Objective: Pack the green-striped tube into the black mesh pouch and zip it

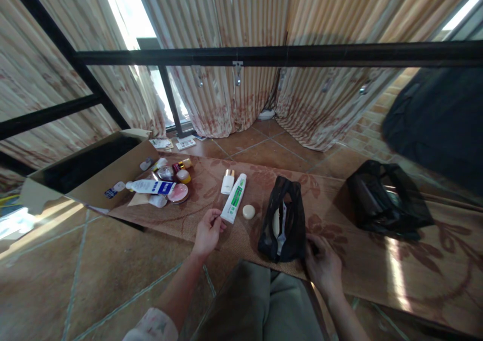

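Note:
A white tube with a green label (234, 198) lies slanting on the cloth-covered bench. My left hand (208, 232) is at its lower end, thumb and fingers pinched together at the corner. Just above the tube stands a small white bottle with a gold-toned cap (228, 182). To its right lies a round cream-coloured disc (248, 211). A black mesh bag (294, 225) stands in front of my lap, its top partly open on pale items inside. My right hand (323, 263) has its fingers curled against the bag's lower right side; the fingertips are partly hidden.
An open cardboard box (113, 172) sits at the bench's left end. Beside it are a white-and-blue tube (151, 186), a pink round compact (178, 193) and several small bottles. A second black mesh bag (388, 200) stands at right. A dark metal rail (264, 56) crosses behind, before curtains.

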`<state>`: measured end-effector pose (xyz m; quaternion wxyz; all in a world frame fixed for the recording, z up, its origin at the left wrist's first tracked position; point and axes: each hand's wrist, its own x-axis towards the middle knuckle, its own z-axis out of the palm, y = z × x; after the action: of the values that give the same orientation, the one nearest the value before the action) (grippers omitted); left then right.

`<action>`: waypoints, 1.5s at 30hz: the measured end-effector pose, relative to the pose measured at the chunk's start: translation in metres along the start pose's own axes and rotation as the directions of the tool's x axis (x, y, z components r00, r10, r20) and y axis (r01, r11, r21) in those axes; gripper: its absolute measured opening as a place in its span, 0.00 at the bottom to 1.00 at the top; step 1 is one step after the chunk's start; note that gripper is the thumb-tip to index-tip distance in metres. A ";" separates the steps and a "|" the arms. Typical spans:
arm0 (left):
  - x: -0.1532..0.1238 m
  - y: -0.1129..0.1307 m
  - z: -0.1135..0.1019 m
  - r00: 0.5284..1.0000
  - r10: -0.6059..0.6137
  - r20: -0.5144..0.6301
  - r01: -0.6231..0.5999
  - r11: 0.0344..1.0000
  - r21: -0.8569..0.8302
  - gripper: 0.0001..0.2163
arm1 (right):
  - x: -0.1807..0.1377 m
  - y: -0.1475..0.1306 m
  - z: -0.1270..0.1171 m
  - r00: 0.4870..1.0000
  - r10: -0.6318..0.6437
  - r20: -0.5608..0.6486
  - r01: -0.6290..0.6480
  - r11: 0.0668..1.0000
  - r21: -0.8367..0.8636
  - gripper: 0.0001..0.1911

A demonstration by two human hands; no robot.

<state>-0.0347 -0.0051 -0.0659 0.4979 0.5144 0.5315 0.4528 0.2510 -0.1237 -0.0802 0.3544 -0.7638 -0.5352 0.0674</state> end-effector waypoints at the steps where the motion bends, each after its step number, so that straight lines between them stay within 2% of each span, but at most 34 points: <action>1: 0.000 0.000 0.000 1.000 0.000 -0.002 0.000 1.000 -0.003 0.08 | 0.000 0.000 0.000 1.000 -0.003 0.001 0.003 1.000 0.001 0.15; 7: 0.001 -0.001 0.001 1.000 -0.009 0.011 0.009 1.000 0.010 0.09 | 0.000 0.001 0.000 1.000 0.003 0.016 -0.003 1.000 -0.004 0.15; 13: 0.002 0.000 0.008 0.997 -0.015 -0.072 0.021 0.997 0.080 0.08 | 0.001 -0.002 -0.001 1.000 -0.006 0.003 0.006 1.000 0.002 0.15; 15: 0.002 0.002 0.007 0.994 0.011 -0.110 -0.001 0.996 0.093 0.07 | 0.001 -0.002 -0.001 1.000 -0.009 -0.003 0.009 1.000 -0.002 0.15; 17: 0.002 0.007 0.004 0.985 0.087 -0.147 -0.060 0.982 0.178 0.05 | 0.001 0.000 0.000 1.000 -0.006 0.002 0.006 1.000 -0.010 0.15; 19: 0.003 0.013 -0.001 0.969 0.212 -0.131 -0.156 0.925 0.345 0.04 | 0.001 0.002 0.001 1.000 0.002 0.009 -0.002 1.000 -0.022 0.15; 21: 0.002 0.019 -0.007 0.944 0.328 -0.033 -0.260 0.803 0.537 0.07 | 0.001 0.004 0.002 1.000 0.011 0.019 -0.010 0.999 -0.030 0.15; 24: 0.000 0.021 -0.011 0.914 0.393 0.102 -0.348 0.629 0.695 0.11 | 0.001 0.006 0.003 1.000 0.018 0.023 -0.017 0.999 -0.027 0.15; 26: -0.003 0.017 -0.011 0.907 0.403 0.124 -0.367 0.608 0.704 0.13 | 0.000 0.006 0.003 1.000 0.020 0.022 -0.019 1.000 -0.019 0.15; 34: -0.012 0.000 0.003 0.869 0.438 0.230 -0.479 0.624 0.617 0.11 | 0.001 0.006 0.002 1.000 0.005 0.028 -0.004 0.999 -0.052 0.15; 45: -0.002 0.000 0.003 0.864 0.497 0.083 -0.455 0.699 0.552 0.09 | 0.000 0.005 0.003 1.000 0.012 0.028 -0.011 0.999 -0.040 0.16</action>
<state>-0.0321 -0.0075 -0.0656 0.1734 0.7387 0.5057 0.4105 0.2540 -0.1232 -0.0853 0.3311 -0.7728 -0.5369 0.0695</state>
